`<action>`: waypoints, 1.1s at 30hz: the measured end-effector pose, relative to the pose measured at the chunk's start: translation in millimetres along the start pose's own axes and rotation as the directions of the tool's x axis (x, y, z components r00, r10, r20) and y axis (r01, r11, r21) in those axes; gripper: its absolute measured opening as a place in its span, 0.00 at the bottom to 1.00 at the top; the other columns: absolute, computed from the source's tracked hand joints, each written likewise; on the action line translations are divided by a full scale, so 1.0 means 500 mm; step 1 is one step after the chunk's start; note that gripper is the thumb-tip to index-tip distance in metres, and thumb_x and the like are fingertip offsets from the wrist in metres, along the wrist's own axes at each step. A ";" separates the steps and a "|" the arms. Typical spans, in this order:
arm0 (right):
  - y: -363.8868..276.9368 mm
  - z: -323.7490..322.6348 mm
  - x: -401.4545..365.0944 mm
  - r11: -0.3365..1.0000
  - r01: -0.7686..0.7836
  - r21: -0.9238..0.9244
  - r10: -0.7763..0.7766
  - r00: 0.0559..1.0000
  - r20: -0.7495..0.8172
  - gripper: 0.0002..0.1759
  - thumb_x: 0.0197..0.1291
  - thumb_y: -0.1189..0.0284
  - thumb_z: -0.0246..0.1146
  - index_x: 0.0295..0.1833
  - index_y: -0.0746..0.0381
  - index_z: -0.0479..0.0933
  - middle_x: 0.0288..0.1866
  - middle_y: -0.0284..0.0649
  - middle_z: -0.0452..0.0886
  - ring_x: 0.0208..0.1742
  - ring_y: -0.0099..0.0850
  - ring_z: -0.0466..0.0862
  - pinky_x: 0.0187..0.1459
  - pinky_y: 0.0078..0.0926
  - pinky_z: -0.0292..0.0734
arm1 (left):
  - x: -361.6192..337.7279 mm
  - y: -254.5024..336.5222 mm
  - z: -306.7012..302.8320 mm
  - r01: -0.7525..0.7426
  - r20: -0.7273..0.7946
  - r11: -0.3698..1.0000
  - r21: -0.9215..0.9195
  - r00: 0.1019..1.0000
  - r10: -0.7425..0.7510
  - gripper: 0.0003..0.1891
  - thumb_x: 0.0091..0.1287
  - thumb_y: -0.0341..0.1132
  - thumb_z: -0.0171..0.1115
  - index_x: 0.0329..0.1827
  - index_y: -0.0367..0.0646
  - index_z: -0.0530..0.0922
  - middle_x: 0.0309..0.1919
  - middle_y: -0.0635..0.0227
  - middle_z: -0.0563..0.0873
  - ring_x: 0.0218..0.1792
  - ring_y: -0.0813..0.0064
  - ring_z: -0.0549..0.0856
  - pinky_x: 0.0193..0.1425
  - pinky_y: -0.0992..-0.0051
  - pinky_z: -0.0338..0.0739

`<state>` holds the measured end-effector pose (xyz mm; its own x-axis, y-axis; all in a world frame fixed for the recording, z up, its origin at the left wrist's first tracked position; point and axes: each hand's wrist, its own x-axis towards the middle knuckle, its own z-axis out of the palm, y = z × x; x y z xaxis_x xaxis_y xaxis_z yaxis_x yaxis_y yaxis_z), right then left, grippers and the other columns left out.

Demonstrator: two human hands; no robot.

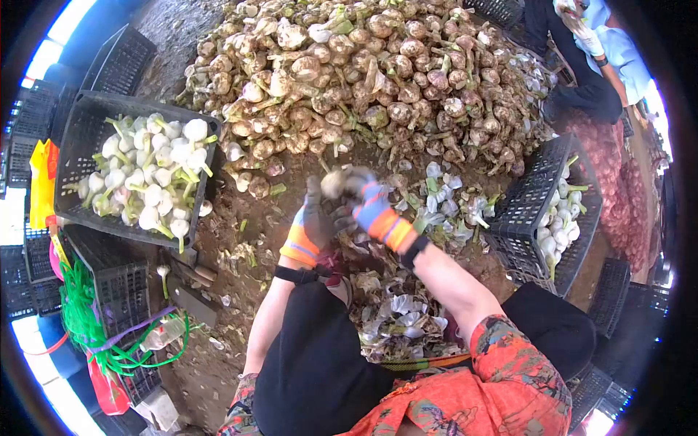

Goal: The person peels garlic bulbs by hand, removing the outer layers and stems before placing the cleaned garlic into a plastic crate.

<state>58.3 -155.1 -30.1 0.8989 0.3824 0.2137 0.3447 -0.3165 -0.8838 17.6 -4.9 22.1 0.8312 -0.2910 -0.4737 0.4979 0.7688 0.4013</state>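
Both hands wear dark-palmed gloves with orange and blue-grey bands, and meet in front of the knees. My left hand point(318, 221) is closed around the lower left side of a garlic bulb point(334, 184). From the right, my right hand point(367, 200) reaches over the same bulb with bent, slightly blurred fingers. A large heap of dirty, unpeeled garlic point(378, 80) lies just beyond the hands. Peeled white bulbs with green stems point(156, 163) fill part of a black crate point(76, 138) at the left. Loose garlic skins point(407, 316) lie between the legs.
Another black crate point(520, 225) with white garlic stands at the right. A co-worker's gloved hand point(582, 36) shows at the upper right, near red net sacks point(614, 189). At the left are a cleaver point(190, 301), green strings point(80, 305) and a plastic bottle point(163, 333).
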 end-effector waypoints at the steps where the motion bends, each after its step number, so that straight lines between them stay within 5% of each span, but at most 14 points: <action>1: -0.030 -0.003 -0.014 0.988 0.151 0.033 -0.153 0.986 0.072 0.13 0.47 0.77 0.64 0.42 0.61 0.77 0.55 0.47 0.71 0.49 0.39 0.77 0.46 0.33 0.75 | -0.003 0.002 0.007 -0.054 0.161 0.997 0.054 0.986 0.045 0.33 0.62 0.50 0.60 0.65 0.42 0.61 0.49 0.66 0.77 0.43 0.70 0.80 0.47 0.73 0.76; 2: -0.053 -0.013 -0.012 0.987 0.157 0.036 -0.159 0.985 0.070 0.13 0.47 0.77 0.64 0.42 0.61 0.77 0.55 0.47 0.71 0.49 0.39 0.77 0.46 0.33 0.75 | -0.009 -0.002 0.005 -0.060 0.161 0.997 0.058 0.986 0.050 0.33 0.62 0.50 0.60 0.65 0.42 0.61 0.49 0.66 0.77 0.43 0.70 0.80 0.47 0.73 0.76; 3: -0.090 -0.027 -0.003 0.900 -0.211 0.381 0.205 0.977 0.056 0.13 0.47 0.78 0.63 0.43 0.63 0.76 0.52 0.45 0.74 0.45 0.35 0.78 0.43 0.29 0.75 | -0.020 -0.007 0.003 -0.215 0.038 0.945 0.245 0.977 0.212 0.32 0.61 0.42 0.62 0.66 0.41 0.60 0.50 0.67 0.77 0.43 0.72 0.80 0.50 0.74 0.75; 4: -0.110 -0.032 0.000 0.570 -0.491 0.658 0.524 0.835 0.170 0.14 0.47 0.80 0.62 0.43 0.66 0.76 0.48 0.43 0.77 0.41 0.31 0.79 0.40 0.25 0.76 | -0.027 -0.012 0.001 -0.325 -0.052 0.839 0.437 0.922 0.384 0.33 0.60 0.34 0.64 0.67 0.41 0.59 0.50 0.67 0.76 0.43 0.75 0.79 0.52 0.76 0.75; 7: -0.039 0.000 0.009 0.338 -0.272 0.901 0.313 0.935 0.165 0.18 0.57 0.67 0.64 0.50 0.66 0.75 0.44 0.34 0.80 0.45 0.24 0.78 0.46 0.21 0.74 | -0.022 -0.030 0.013 -0.576 0.188 0.480 0.662 0.747 0.638 0.40 0.48 0.21 0.68 0.66 0.41 0.60 0.55 0.64 0.73 0.52 0.75 0.75 0.55 0.75 0.74; 9: -0.003 0.030 0.020 0.705 -0.345 0.619 0.328 0.933 0.146 0.26 0.50 0.63 0.70 0.51 0.66 0.74 0.44 0.35 0.80 0.43 0.24 0.79 0.46 0.23 0.75 | -0.013 -0.027 0.017 -0.565 0.236 0.349 0.747 0.717 0.656 0.40 0.47 0.22 0.69 0.65 0.40 0.61 0.54 0.64 0.73 0.51 0.74 0.75 0.55 0.74 0.73; 12: 0.012 0.037 0.007 0.472 -0.369 0.801 0.376 0.906 0.196 0.27 0.48 0.65 0.72 0.51 0.66 0.74 0.44 0.35 0.80 0.43 0.25 0.79 0.45 0.23 0.76 | -0.012 -0.021 0.009 -0.429 0.364 -0.085 0.899 0.628 0.688 0.40 0.43 0.26 0.73 0.63 0.39 0.66 0.51 0.62 0.74 0.51 0.70 0.76 0.56 0.74 0.71; 19: -0.048 -0.023 -0.012 0.356 -0.512 0.782 0.431 0.832 0.349 0.25 0.52 0.82 0.61 0.57 0.70 0.67 0.50 0.46 0.77 0.49 0.32 0.80 0.47 0.30 0.79 | -0.012 -0.036 -0.017 -0.523 0.271 0.160 0.837 0.650 0.710 0.43 0.38 0.23 0.74 0.64 0.42 0.65 0.54 0.60 0.73 0.53 0.65 0.76 0.55 0.71 0.73; 21: 0.028 0.000 -0.031 0.594 -0.360 0.719 0.362 0.918 0.160 0.25 0.51 0.85 0.58 0.57 0.71 0.66 0.53 0.47 0.75 0.48 0.32 0.80 0.47 0.27 0.78 | -0.019 -0.034 0.001 -0.622 0.194 0.507 0.596 0.725 0.661 0.43 0.43 0.19 0.70 0.65 0.44 0.61 0.54 0.61 0.73 0.52 0.67 0.76 0.54 0.71 0.74; 23: -0.096 -0.065 0.001 0.652 -0.481 0.586 0.439 0.870 0.224 0.25 0.49 0.85 0.59 0.57 0.71 0.67 0.53 0.44 0.75 0.47 0.28 0.79 0.49 0.24 0.76 | -0.037 -0.028 0.018 -0.694 0.250 0.585 0.420 0.709 0.660 0.36 0.53 0.20 0.63 0.66 0.45 0.58 0.52 0.63 0.74 0.50 0.69 0.77 0.50 0.71 0.75; 25: -0.080 -0.070 0.010 0.985 -0.037 0.167 0.041 0.999 -0.019 0.21 0.44 0.87 0.56 0.48 0.68 0.75 0.43 0.36 0.79 0.42 0.26 0.79 0.47 0.22 0.74 | -0.050 -0.019 0.008 -0.389 0.058 0.905 0.172 0.921 0.385 0.29 0.64 0.38 0.59 0.65 0.42 0.58 0.53 0.60 0.74 0.48 0.68 0.78 0.52 0.74 0.75; 27: -0.065 -0.064 0.006 0.849 -0.255 0.462 0.258 0.964 0.057 0.21 0.41 0.89 0.56 0.45 0.67 0.76 0.43 0.37 0.79 0.44 0.26 0.79 0.50 0.22 0.73 | -0.048 -0.021 0.013 -0.393 0.070 0.910 0.129 0.919 0.387 0.26 0.68 0.43 0.53 0.65 0.43 0.58 0.52 0.61 0.75 0.45 0.71 0.79 0.47 0.75 0.77; 29: -0.120 -0.061 0.009 0.608 -0.362 0.707 0.314 0.927 0.204 0.20 0.41 0.88 0.58 0.44 0.67 0.77 0.42 0.38 0.80 0.45 0.28 0.79 0.51 0.22 0.73 | -0.042 -0.034 0.014 -0.385 0.069 0.786 0.484 0.912 0.404 0.26 0.67 0.41 0.56 0.64 0.43 0.58 0.51 0.63 0.75 0.45 0.74 0.79 0.46 0.75 0.77; 33: -0.073 -0.039 0.007 0.708 -0.379 0.596 0.336 0.923 0.187 0.18 0.48 0.86 0.61 0.48 0.66 0.73 0.41 0.37 0.81 0.44 0.22 0.79 0.47 0.22 0.74 | -0.012 -0.062 -0.034 -0.541 0.136 0.627 0.561 0.807 0.575 0.27 0.66 0.33 0.57 0.65 0.43 0.57 0.51 0.63 0.74 0.47 0.74 0.78 0.49 0.75 0.75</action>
<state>54.3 -159.4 11.0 0.8949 0.4092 -0.1780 -0.2576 0.1479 -0.9549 -7.0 -17.2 -0.7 0.9905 0.1297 -0.0450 0.0012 0.3197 0.9475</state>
